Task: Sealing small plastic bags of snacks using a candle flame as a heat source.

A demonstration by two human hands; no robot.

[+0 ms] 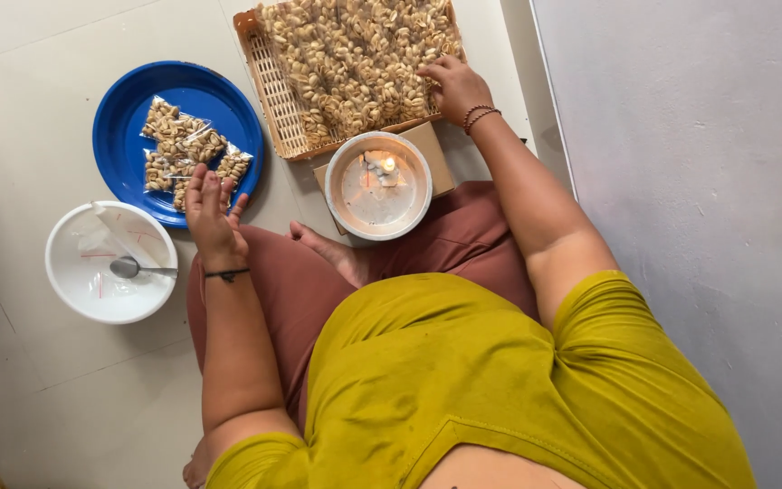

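- Head view: left hand, fingers spread flat and holding nothing, rests at the 5 o'clock rim of the blue plate, fingertips touching the sealed snack packets.
- Right hand, fingers curled, lies on the loose snacks at the 4 o'clock corner of the woven tray; whether it grasps any cannot be told.
- White bowl with lit candle sits between the arms; white bowl with spoon at 8 o'clock.

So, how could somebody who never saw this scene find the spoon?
Start at the blue plate on the floor, by the left hand. Just below it stands a white bowl. The spoon lies inside, the only metal thing among clear empty bags.
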